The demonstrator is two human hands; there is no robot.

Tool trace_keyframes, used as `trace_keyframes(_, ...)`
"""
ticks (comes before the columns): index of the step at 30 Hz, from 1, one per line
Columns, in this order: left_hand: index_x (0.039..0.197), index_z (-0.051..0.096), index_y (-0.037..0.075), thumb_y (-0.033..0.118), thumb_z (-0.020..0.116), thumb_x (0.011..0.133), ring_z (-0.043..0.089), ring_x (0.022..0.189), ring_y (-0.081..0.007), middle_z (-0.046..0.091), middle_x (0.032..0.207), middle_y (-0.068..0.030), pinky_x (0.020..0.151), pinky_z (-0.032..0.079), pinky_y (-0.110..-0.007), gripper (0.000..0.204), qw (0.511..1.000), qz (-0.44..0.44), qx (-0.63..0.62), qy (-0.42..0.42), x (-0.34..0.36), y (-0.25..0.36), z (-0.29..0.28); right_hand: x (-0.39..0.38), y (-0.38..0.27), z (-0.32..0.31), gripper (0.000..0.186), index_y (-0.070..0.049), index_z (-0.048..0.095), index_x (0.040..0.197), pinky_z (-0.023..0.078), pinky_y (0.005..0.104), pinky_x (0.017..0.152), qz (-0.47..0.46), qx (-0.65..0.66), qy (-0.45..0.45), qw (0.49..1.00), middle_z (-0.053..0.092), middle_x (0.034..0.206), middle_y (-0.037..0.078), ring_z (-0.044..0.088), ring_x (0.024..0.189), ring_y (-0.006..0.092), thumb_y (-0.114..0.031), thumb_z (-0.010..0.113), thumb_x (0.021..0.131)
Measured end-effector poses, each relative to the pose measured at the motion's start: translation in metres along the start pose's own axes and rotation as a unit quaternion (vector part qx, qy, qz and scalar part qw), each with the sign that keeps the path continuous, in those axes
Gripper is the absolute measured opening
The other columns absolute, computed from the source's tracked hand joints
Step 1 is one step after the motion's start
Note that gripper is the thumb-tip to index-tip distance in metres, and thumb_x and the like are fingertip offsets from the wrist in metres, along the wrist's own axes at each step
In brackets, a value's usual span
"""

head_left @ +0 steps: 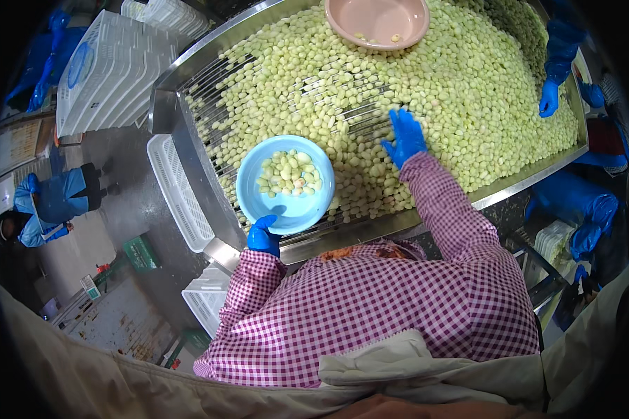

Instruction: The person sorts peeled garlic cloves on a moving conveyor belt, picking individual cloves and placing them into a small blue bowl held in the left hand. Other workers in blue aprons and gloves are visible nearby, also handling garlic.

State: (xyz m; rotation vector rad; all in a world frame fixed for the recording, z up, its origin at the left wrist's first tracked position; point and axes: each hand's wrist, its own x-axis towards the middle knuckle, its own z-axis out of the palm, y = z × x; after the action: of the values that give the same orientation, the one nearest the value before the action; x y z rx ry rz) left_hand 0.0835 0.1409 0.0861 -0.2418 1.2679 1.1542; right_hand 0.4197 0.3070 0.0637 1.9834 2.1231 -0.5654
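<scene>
Steady light-blue basin (302,212) by its edge with curled left hand (263,236); pass spread-open, apparently empty right hand (405,140) lightly over loose pale-green oval produce (482,115).

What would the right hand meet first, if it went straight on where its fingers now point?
Probably the pale green pieces just ahead of the right hand; the pink basin stands farther along. The hand's height above the pieces is unclear.
</scene>
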Motion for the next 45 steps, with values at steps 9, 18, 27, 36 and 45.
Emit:
trace_keyframes(9, 0.133, 0.04, 0.002, 0.0, 0.053, 0.075, 0.051, 0.115, -0.0381, 0.051, 0.126, -0.0186, 0.098, 0.042, -0.056, 0.059, 0.999, -0.011, 0.047, 0.006, -0.016, -0.042, 0.01, 0.009, 0.061, -0.023, 0.033, -0.014, 0.055, 0.125, 0.038, 0.0373, 0.105, 0.079, 0.247, 0.185, 0.948, 0.052, 0.131, 0.013, 0.05, 0.119, 0.0261, -0.025, 0.05, 0.094)
trace_keyframes(18, 0.134, 0.04, 0.004, -0.001, 0.053, 0.074, 0.05, 0.116, -0.0372, 0.051, 0.128, -0.0175, 0.098, 0.043, -0.054, 0.062, 0.998, 0.002, 0.066, 0.014, -0.025, -0.045, -0.004, -0.055, 0.023, 0.077, 0.06, -0.017, 0.026, 0.145, 0.023, 0.0448, 0.113, -0.09, 0.091, -0.006, 0.992, 0.022, 0.152, 0.01, 0.023, 0.138, 0.0334, -0.028, 0.051, 0.091)
trace_keyframes(27, 0.132, 0.041, 0.003, -0.002, 0.052, 0.071, 0.051, 0.116, -0.0357, 0.051, 0.128, -0.0169, 0.1, 0.043, -0.051, 0.063, 0.999, 0.035, 0.003, 0.036, -0.037, -0.041, -0.015, -0.021, -0.001, 0.034, 0.046, -0.026, 0.042, 0.137, 0.019, 0.0531, 0.112, -0.206, -0.091, 0.075, 0.972, 0.035, 0.146, 0.006, 0.028, 0.136, 0.0307, -0.031, 0.051, 0.092)
trace_keyframes(36, 0.137, 0.034, 0.002, 0.0, 0.051, 0.07, 0.047, 0.12, -0.0376, 0.047, 0.132, -0.0192, 0.103, 0.04, -0.053, 0.069, 0.997, 0.042, -0.042, 0.045, -0.052, -0.026, -0.051, -0.058, -0.016, 0.062, 0.063, -0.019, 0.017, 0.148, 0.009, 0.0505, 0.115, -0.117, -0.147, 0.03, 0.982, 0.012, 0.155, 0.009, 0.011, 0.142, 0.0294, -0.047, 0.035, 0.095)
trace_keyframes(45, 0.135, 0.037, 0.004, -0.002, 0.051, 0.068, 0.047, 0.119, -0.0371, 0.048, 0.13, -0.0179, 0.103, 0.039, -0.053, 0.068, 0.995, 0.042, -0.059, 0.066, -0.065, -0.002, -0.092, -0.081, -0.019, 0.046, 0.034, -0.026, 0.056, 0.126, 0.002, 0.0494, 0.116, -0.031, -0.026, 0.003, 0.999, 0.05, 0.136, -0.001, 0.032, 0.135, 0.0234, -0.033, 0.039, 0.097)
